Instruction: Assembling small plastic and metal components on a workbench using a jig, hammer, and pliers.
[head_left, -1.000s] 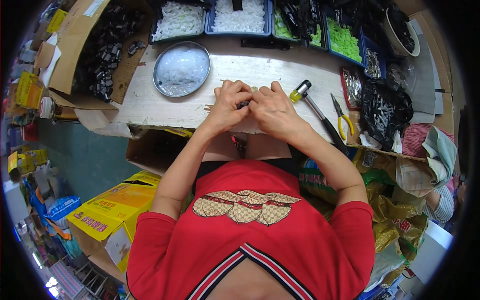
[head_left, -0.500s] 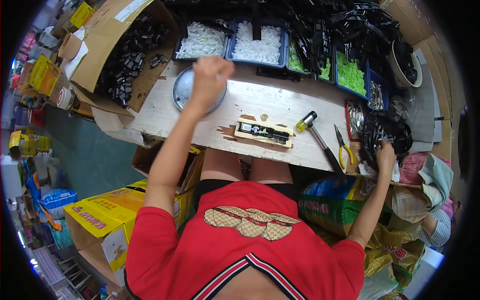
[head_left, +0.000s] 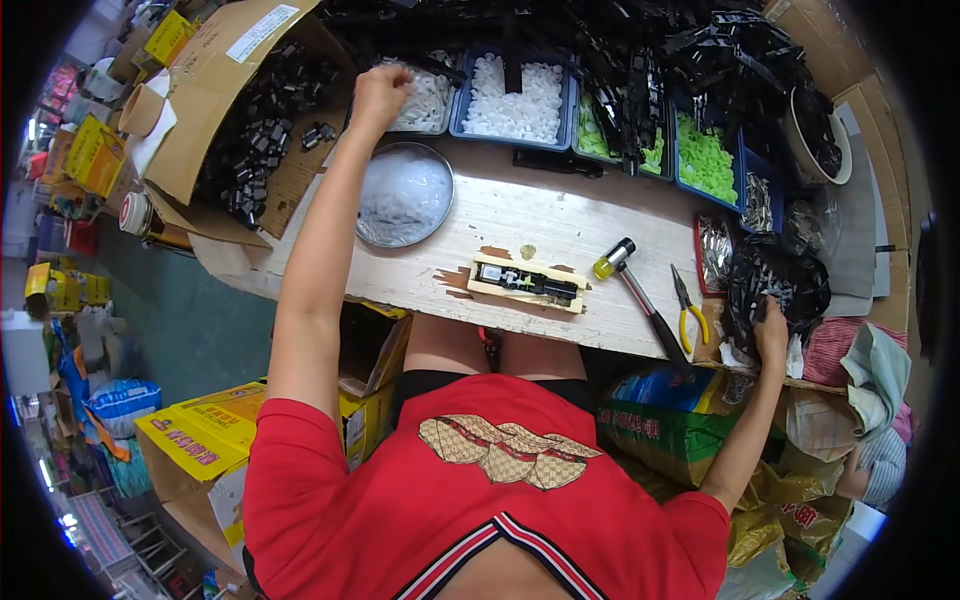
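My left hand point(head_left: 380, 98) is raised at the near left corner of a tray of white plastic pieces point(head_left: 428, 103), its fingers curled together. Whatever they hold, if anything, is too small to make out. On the right, my right hand point(head_left: 771, 332) has its fingertips pinched at small metal-looking parts in a black plastic bag point(head_left: 752, 268); what lies between them is hidden. A cream-coloured block fixture point(head_left: 482, 289) lies near the table's front edge, with a black mechanical assembly point(head_left: 540, 286) set in it. Neither hand touches the fixture.
A round metal dish point(head_left: 405, 195) holds whitish contents. A hammer point(head_left: 643, 295) and yellow-handled pliers point(head_left: 688, 308) lie right of the fixture. Trays of white pieces point(head_left: 516, 100) and green pieces point(head_left: 705, 160) line the back. A cardboard box point(head_left: 200, 110) of black parts stands left.
My left hand has moved from above the metal dish, forward and left to the white-piece tray, uncovering the dish. My right hand stays at the black bag, slightly lower.
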